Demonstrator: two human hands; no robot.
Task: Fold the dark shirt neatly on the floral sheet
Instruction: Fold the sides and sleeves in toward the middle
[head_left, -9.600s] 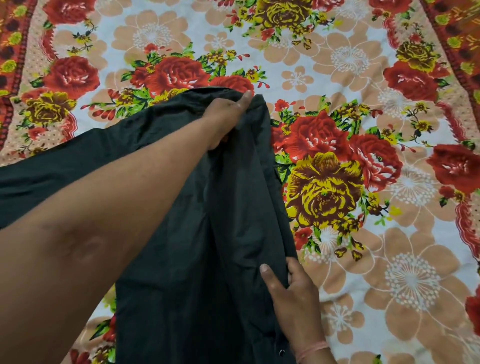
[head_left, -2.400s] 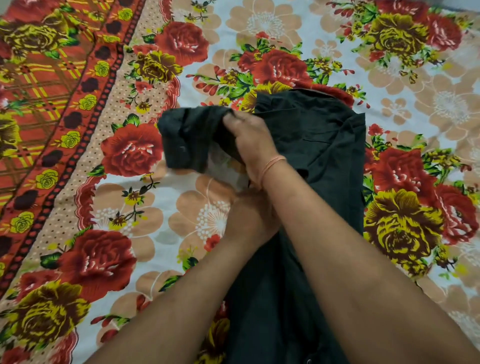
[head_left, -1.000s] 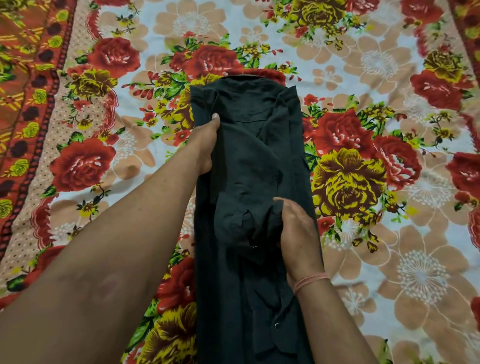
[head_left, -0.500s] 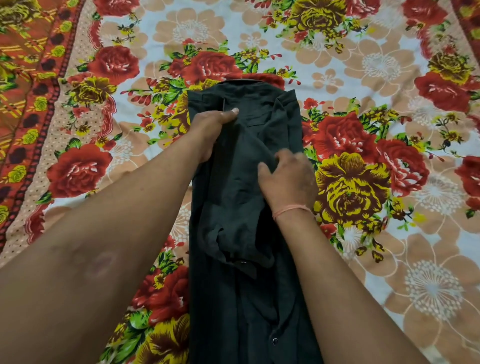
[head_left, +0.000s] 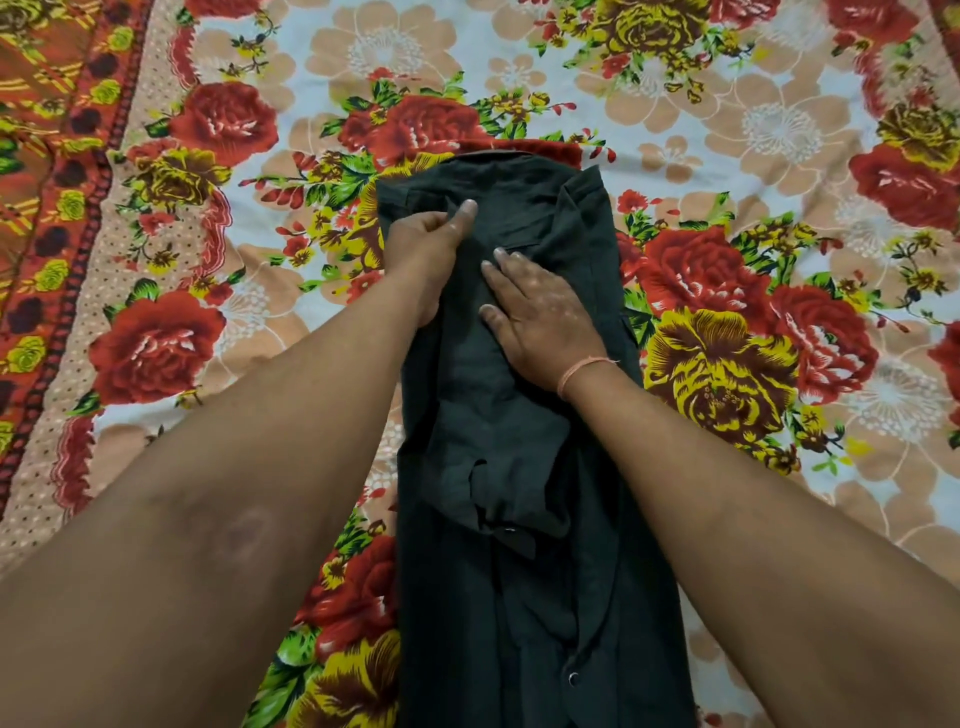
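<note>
Floral sheet fills the frame, dark shirt a narrow strip down centre, both sides turned in. Since a moment ago my right hand has slid up the sleeve and lies spread flat on it; left hand pinches cloth near the collar, so widthwise folds look done, lengthwise fold pending. Open sheet left, right and above; strip's lower end runs out of frame.

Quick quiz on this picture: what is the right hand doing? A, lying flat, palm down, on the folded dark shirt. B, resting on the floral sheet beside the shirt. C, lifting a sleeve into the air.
A: the right hand lies spread, palm down, on the dark shirt.
</note>
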